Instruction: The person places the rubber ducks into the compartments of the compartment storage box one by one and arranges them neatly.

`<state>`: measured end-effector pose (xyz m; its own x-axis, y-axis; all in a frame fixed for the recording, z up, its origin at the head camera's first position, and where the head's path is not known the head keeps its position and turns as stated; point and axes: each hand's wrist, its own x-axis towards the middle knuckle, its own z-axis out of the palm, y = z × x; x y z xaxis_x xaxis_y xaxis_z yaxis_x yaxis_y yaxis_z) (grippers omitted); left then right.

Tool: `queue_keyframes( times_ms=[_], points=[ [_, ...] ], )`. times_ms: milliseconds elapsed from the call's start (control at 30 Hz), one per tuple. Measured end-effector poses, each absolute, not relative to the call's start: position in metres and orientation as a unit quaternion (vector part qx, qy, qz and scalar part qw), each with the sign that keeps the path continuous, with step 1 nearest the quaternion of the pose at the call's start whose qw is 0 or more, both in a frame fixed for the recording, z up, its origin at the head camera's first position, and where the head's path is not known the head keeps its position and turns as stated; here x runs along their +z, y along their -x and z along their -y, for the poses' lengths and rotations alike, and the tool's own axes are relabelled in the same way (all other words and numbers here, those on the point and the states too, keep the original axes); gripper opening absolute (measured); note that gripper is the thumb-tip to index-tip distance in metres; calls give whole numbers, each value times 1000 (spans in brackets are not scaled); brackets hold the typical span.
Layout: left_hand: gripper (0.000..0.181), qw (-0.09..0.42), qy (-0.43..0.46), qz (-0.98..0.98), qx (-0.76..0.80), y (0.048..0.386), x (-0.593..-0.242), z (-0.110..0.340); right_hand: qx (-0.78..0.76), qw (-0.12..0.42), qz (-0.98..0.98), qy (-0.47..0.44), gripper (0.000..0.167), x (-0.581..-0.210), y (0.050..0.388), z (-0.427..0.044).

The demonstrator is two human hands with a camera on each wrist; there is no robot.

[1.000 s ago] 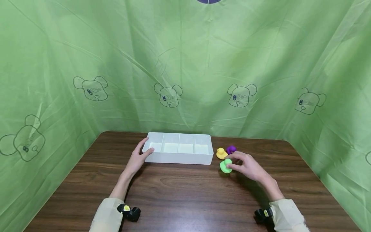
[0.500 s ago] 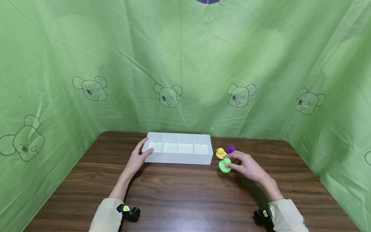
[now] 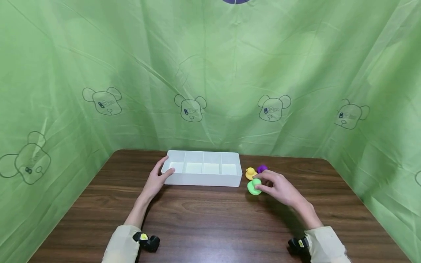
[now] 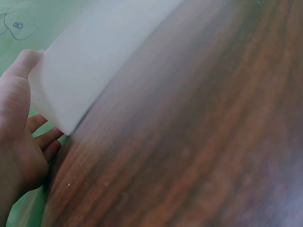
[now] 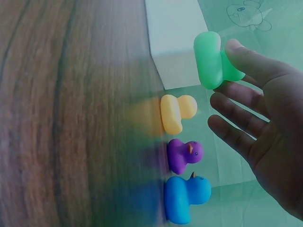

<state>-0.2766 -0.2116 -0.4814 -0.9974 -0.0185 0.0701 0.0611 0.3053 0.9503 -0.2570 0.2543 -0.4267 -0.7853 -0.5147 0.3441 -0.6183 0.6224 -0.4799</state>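
My left hand (image 3: 154,182) holds the left end of a white divided box (image 3: 202,179), thumb over the front rim and fingers along its end wall. In the left wrist view the fingers (image 4: 47,138) curl at the box's lower corner. My right hand (image 3: 279,188) pinches a green rubber duck (image 3: 253,187) by its head between thumb and fingers. The right wrist view shows this duck (image 5: 208,60) lifted off the table. Behind it stand a yellow duck (image 3: 251,173) and a purple duck (image 3: 262,168). A blue duck (image 5: 187,198) appears only in the right wrist view.
The box has several compartments in a row, with nothing seen in them. It stands near the far edge of the brown wooden table (image 3: 210,223). A green curtain (image 3: 230,73) with printed bear faces hangs behind and at both sides.
My right hand has carried the green duck slightly left and upward in the head view, toward the box. My left hand and the box have stayed in place.
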Motion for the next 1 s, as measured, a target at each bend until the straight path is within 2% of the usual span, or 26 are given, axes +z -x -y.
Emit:
queue_keyframes(
  times_ms=[433,700,1000],
  points=[
    [75,49,22,810,-584,282,-491,214,322,83,885,-326,30,-430,255,-240],
    [74,50,27,804,-592,283,-494,214,320,87,881,-336,28,-415,255,-227],
    [75,36,25,797,-603,276,-482,212,334,71,877,-339,30,-407,259,-212]
  ],
)
